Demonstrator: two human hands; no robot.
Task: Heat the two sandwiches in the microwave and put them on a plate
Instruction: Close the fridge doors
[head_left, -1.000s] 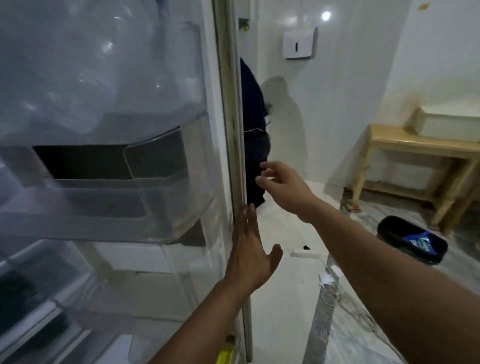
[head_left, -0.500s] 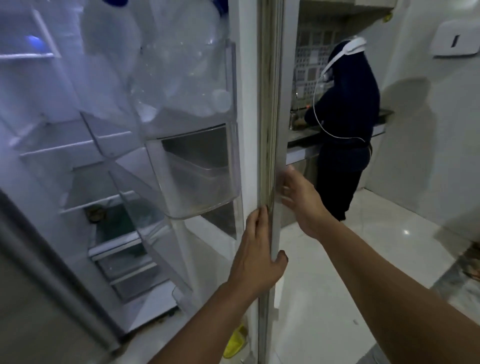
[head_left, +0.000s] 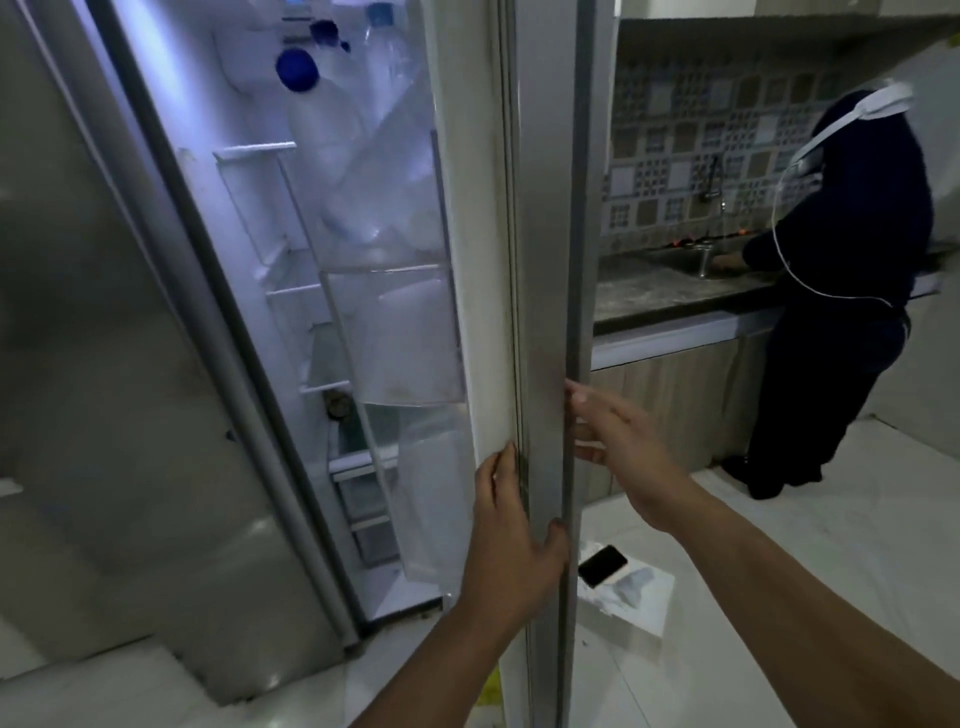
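Note:
The right fridge door (head_left: 545, 260) stands open, seen almost edge-on. My left hand (head_left: 511, 545) grips its edge, fingers on the inner side and thumb wrapped round the front. My right hand (head_left: 618, 441) touches the outer side of that edge with nearly straight fingers. Clear door bins (head_left: 410, 338) hold plastic bottles with blue caps (head_left: 296, 70). The lit fridge interior (head_left: 291, 312) shows white shelves. No sandwich, microwave or plate is in view.
The left fridge door (head_left: 104, 364) is closed. A person in dark clothes (head_left: 852, 286) stands at the sink on the dark counter (head_left: 665, 291) to the right. A phone (head_left: 602, 566) lies on a white box on the floor by the door.
The view has swung left and the door is now seen edge-on, with the lit interior showing. My right hand has come onto the door's outer edge. My left thumb has wrapped round it.

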